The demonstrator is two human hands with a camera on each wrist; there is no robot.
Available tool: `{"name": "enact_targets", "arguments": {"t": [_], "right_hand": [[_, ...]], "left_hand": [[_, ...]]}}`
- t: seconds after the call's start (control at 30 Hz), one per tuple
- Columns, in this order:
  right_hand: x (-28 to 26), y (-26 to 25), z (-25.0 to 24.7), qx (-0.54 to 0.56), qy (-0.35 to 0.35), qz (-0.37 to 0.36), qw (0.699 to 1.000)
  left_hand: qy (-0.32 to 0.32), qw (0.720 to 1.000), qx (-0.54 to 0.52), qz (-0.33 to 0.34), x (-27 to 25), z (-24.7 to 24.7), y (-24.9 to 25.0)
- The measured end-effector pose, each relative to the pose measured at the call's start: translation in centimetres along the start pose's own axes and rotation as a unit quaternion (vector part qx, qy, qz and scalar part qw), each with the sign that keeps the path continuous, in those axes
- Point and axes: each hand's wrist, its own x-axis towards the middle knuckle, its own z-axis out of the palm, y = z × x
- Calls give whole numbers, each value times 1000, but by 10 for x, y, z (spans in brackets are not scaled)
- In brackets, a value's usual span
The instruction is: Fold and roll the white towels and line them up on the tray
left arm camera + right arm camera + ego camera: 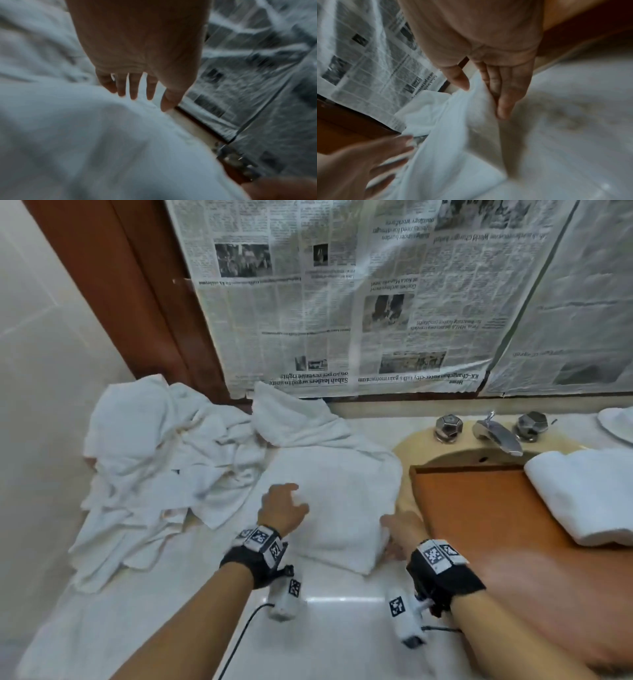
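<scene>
White towel (339,508) folded on the pale glossy counter (329,628), white crumpled towels (161,460), orange-brown tray (479,508), white roll (582,494) on it, black-and-white newsprint (359,302), silver tap (496,433), black wrist straps (253,566) with checkered tags.

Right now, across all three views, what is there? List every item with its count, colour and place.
folded towel: one, white, counter, under both hands
towel pile: several, white, crumpled, counter's left
rolled towel: one, white, tray's right side
tray: one, brown, over the basin
tap: one spout, two knobs, silver, behind the tray
newspaper: several sheets, grey print, on the wall
left hand: open, on the folded towel
right hand: open, at the folded towel's right edge
</scene>
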Motion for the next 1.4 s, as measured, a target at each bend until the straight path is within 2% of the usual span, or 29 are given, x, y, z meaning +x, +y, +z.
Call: {"name": "enact_targets", "arguments": {"t": [0.07, 0.13, 0.2, 0.27, 0.4, 0.5, 0.57, 0.63, 0.7, 0.73, 0.8, 0.87, 0.9, 0.97, 1.03, 1.1, 1.17, 1.23, 1.3, 1.33, 1.4], "right_hand": [[7, 10, 7, -58, 22, -21, 998], [9, 14, 14, -93, 33, -13, 995], [11, 17, 23, -141, 41, 4, 989], [11, 18, 28, -198, 54, -9, 979], [10, 25, 28, -258, 43, -31, 965], [16, 33, 24, -210, 23, -39, 977], [17, 33, 18, -116, 17, -75, 990], [11, 31, 9, 2, 9, -92, 996], [7, 28, 1, 66, 6, -105, 992], [5, 28, -1, 76, 13, -105, 992], [5, 31, -1, -20, 54, -105, 993], [3, 36, 3, -177, 54, -73, 980], [0, 39, 6, -238, 42, -52, 969], [-3, 43, 12, -279, 42, -32, 959], [-5, 44, 17, -267, 76, -39, 960], [-4, 43, 21, -257, 85, -45, 962], [0, 41, 19, -222, 60, -49, 972], [0, 38, 12, -111, 33, -70, 991], [-3, 36, 1, 27, 28, -100, 994], [-5, 36, -2, 66, 35, -101, 992], [-5, 40, -6, 58, 31, -76, 995]], "left_hand": [[22, 995, 44, -86, -9, 11, -42], [33, 988, 64, -135, -15, 14, -67], [55, 983, 79, -154, -14, 12, -79], [69, 980, 86, -166, -9, 9, -85], [56, 989, 33, -134, -3, 4, -94], [19, 990, 59, -125, -13, 5, -93], [-18, 991, 77, -108, -22, 0, -96], [-37, 995, 10, -90, -31, -15, -102], [-41, 991, -91, -89, -44, -35, -105], [-48, 989, -100, -93, -50, -43, -107], [-133, 985, -17, -110, -60, -49, -111], [-220, 960, 115, -129, -62, -42, -121], [-227, 953, 145, -135, -60, -36, -124], [-177, 966, 128, -140, -54, -31, -118], [-105, 982, 95, -128, -44, -27, -106], [-69, 987, 78, -119, -36, -23, -94], [-62, 988, 80, -115, -28, -21, -87], [-62, 991, 55, -102, -26, -26, -83], [-48, 995, -14, -86, -30, -37, -87], [-46, 992, -71, -98, -33, -44, -93], [-101, 975, -145, -136, -44, -52, -107]]}}
